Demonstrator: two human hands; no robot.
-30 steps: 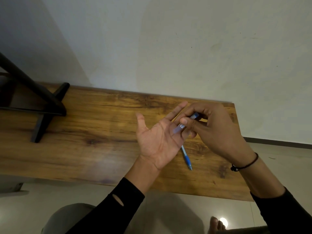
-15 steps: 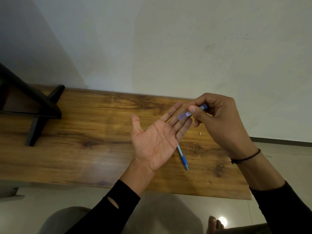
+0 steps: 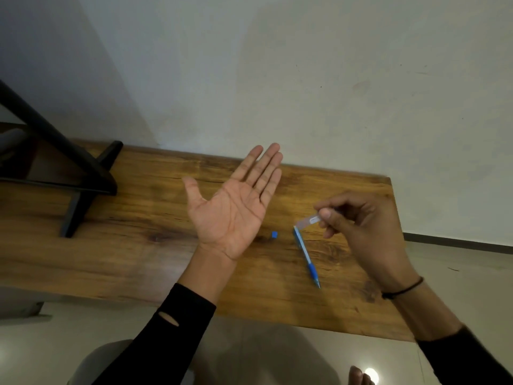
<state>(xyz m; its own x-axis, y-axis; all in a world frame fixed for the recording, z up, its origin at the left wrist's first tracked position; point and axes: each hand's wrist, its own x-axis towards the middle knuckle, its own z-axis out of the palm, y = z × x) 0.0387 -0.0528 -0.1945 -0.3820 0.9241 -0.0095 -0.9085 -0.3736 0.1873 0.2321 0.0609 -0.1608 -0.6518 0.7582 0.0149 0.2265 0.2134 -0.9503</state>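
My left hand (image 3: 236,207) hovers palm up over the wooden table (image 3: 116,245), fingers straight and together, holding nothing. My right hand (image 3: 363,226) is to its right, fingers curled, pinching a short translucent pen part (image 3: 306,220) between thumb and fingers. Just below that part lies the lower half of a blue pen (image 3: 306,257) on the table, tip pointing toward me. A tiny blue piece (image 3: 274,234) sits on the wood between the two hands.
A black stand with angled legs (image 3: 80,187) occupies the table's left end. The table backs onto a pale wall (image 3: 305,79). Its right end and near edge border a tiled floor (image 3: 472,273). My foot (image 3: 358,376) shows at the bottom.
My hands have separated: the right one moved right and down with the translucent part, the left stayed palm up. The tiny blue piece now lies on the table.
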